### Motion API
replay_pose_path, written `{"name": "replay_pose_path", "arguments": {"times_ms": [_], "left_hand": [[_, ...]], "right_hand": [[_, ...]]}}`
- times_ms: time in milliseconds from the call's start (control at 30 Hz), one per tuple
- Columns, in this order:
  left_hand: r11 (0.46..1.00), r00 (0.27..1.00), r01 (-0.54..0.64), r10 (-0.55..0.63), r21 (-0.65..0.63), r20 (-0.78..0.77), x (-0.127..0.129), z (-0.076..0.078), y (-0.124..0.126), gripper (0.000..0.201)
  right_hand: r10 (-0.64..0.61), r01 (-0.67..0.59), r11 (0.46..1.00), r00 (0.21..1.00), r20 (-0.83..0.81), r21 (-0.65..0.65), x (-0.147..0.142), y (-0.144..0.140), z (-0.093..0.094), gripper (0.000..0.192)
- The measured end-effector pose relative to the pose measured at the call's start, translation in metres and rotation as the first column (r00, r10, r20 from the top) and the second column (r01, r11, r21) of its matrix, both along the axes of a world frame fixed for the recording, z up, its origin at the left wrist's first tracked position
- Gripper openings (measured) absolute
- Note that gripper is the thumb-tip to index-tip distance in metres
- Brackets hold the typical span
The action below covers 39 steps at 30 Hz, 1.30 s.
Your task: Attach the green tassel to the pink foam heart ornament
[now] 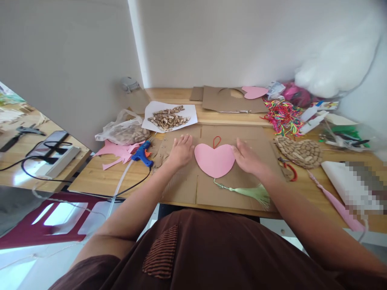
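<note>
A pink paper heart (214, 161) lies flat on a brown cardboard sheet (181, 189) in front of me. From its top notch rises a red cord loop (216, 142); a pale green tassel (249, 193) trails from its lower tip toward the right. My left hand (182, 151) rests palm down on the cardboard, fingers stretched out, just beside the heart's left lobe. At the right lobe, my right hand (245, 155) has its fingers extended and its fingertips at the heart's edge. Neither hand grips anything.
Shelled peanut husks (169, 118) lie on white paper behind. A blue glue gun (143, 154) with its cable stands left, near pink paper scraps (119, 152). To the right are a husk-covered heart (299, 152), red-handled pliers (292, 172), colourful cords (284, 117) and a pink tassel (338, 203).
</note>
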<state>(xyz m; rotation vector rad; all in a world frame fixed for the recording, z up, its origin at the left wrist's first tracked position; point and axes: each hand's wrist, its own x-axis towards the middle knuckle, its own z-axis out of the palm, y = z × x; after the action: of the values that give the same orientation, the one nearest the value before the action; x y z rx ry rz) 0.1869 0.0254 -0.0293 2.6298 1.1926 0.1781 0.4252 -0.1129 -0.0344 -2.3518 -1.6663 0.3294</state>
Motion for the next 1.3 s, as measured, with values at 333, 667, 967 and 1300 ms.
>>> {"name": "replay_pose_path", "arguments": {"times_ms": [333,667,967,1300], "left_hand": [[0.986,0.978,0.168,-0.166,0.0,0.122,0.07,-0.034,-0.017,0.06],[0.994,0.994,0.106,-0.107,0.031,0.014,0.065,-0.033,-0.016,0.062],[0.996,0.995,0.075,-0.077,-0.041,-0.056,0.062,-0.026,-0.005,0.065],[0.994,0.995,-0.057,0.048,0.096,0.09,-0.015,-0.012,0.029,0.045]], "right_hand": [[0.199,-0.202,0.975,0.979,0.04,0.097,-0.045,0.046,-0.022,0.065],[0.131,-0.137,0.988,0.987,0.092,0.07,-0.045,0.041,-0.024,0.067],[0.047,-0.041,0.998,0.991,0.128,-0.049,-0.027,0.022,-0.022,0.077],[0.044,-0.038,0.998,0.99,0.138,-0.043,-0.028,0.023,-0.023,0.075]]}}
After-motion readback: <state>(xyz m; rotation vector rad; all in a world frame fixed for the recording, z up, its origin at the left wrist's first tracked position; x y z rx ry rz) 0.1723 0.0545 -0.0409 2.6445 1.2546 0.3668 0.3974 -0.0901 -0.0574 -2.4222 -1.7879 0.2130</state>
